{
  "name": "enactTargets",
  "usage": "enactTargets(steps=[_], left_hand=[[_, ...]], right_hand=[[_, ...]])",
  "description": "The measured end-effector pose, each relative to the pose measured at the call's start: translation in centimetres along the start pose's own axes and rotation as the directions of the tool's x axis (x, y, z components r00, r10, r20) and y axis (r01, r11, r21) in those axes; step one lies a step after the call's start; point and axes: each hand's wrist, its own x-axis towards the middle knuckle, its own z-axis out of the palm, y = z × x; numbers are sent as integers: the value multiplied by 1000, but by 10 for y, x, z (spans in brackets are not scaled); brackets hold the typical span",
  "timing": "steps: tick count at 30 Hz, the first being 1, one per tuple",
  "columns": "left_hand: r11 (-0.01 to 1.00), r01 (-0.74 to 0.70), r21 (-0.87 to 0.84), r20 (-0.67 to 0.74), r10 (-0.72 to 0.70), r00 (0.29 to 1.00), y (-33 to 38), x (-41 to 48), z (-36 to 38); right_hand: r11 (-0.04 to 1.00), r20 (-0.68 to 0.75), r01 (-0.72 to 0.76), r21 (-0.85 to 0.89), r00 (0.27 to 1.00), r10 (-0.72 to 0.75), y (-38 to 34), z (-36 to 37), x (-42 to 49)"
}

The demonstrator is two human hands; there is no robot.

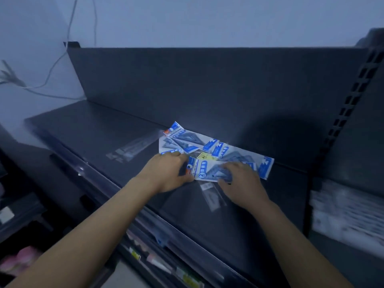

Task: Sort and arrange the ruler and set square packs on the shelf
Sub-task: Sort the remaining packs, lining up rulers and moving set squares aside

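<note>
Dim bluish light is falling on a dark metal shelf deck (pixel 99 129) with a plain dark back panel (pixel 207 80). The left hand (pixel 168 173) is gripping the left end of a blue-and-white printed plastic set square pack (pixel 204 170), its fingers curled round that edge. The right hand (pixel 239 179) is closing over the pack's right half, fingers bent on top and the thumb seemingly tucked at the near edge. Both forearms are reaching in from below, wrists roughly level and palms turned down.

Just behind this pack, and partly under it, a loose overlapping heap of similar blue-and-white packs (pixel 187 142) is lying at mixed angles. One more of them (pixel 265 167) is jutting out to the pack's right. A clear, narrow ruler pack (pixel 211 194) is resting on the deck just in front of the pack, between the wrists. A second clear ruler pack (pixel 131 149) is lying apart, to the pack's left.

Judged from this layout, sorting is only beginning. The set squares are not yet squared into a stack, and the two ruler packs are not yet together.
</note>
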Motion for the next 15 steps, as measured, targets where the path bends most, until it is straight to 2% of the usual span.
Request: enactTargets(steps=[3,5,9,12,15], left_hand=[[980,-124,-158,78,137,988,1,35,9],[949,-217,-229,116,248,962,8,58,15],[894,-391,-218,170,429,887,14,98,24],[854,-475,-211,222,515,828,9,122,24],[833,-475,-283,257,543,799,-1,141,23]], right_hand=[[983,-3,-110,-145,994,110,3,13,8],[977,-10,-192,-93,981,192,5,19,9],[942,-16,-337,-5,941,337,1,20,11],[919,-142,-394,2,910,390,-16,20,5],[909,-229,-415,40,882,413,-47,29,-3]])
